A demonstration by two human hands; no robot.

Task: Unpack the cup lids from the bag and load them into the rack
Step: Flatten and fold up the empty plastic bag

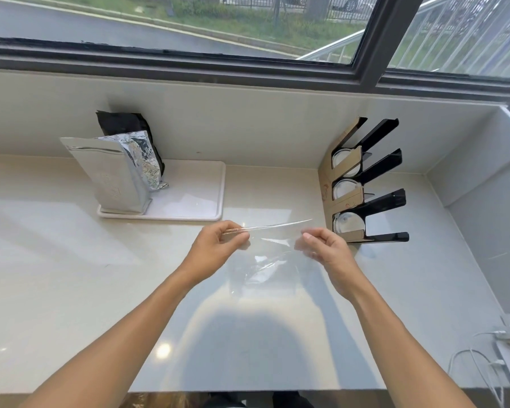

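On the left, silver foil pouches (115, 175) are stood on a white tray (195, 201). At centre, a clear plastic bag (265, 260) is held above the counter (56, 275), its top edge pinched at one end by the left hand (218, 245) and at the other by the right hand (324, 248). The bag appears emptied. On the right, cup lids (346, 225) are seen stacked in all three slots of the black rack (377, 178). Loading is judged finished; disposal of the bag is probably called for next.
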